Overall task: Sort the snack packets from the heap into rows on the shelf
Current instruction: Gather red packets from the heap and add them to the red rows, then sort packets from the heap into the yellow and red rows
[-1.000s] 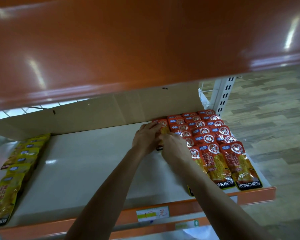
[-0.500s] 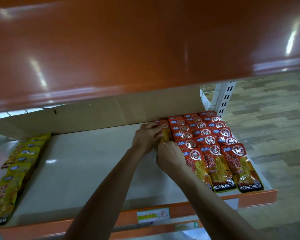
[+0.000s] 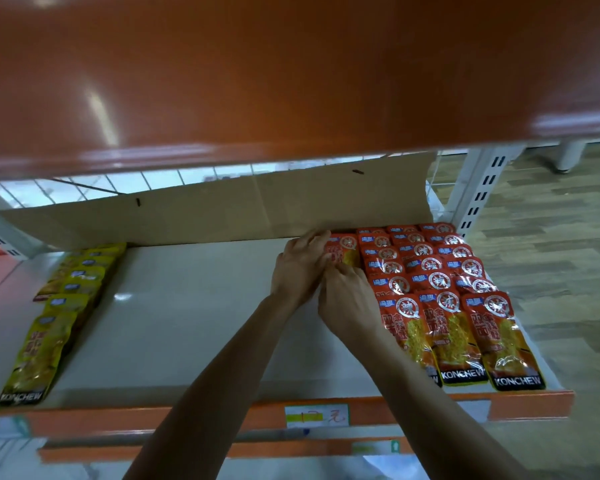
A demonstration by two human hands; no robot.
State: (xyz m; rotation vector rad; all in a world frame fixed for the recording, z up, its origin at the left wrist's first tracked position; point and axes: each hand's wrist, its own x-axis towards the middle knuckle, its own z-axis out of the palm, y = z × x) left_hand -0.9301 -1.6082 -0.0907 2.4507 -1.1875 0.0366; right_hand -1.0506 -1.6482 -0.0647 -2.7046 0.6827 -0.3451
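Three rows of red snack packets lie overlapped on the right of the white shelf. Left of them, at the back against the cardboard, lies one more red packet. My left hand lies on its left edge with fingers stretched along it. My right hand sits just in front, fingertips curled onto the packet's near end. A row of yellow packets runs along the shelf's left side.
A cardboard sheet leans against the wire back of the shelf. An orange upper shelf hangs low overhead. The orange front rail carries a price tag. Wood-look floor shows at the right.
Both hands have pushed the single red packet farther back, up to the cardboard. The view has tilted so more of the shelf back shows.
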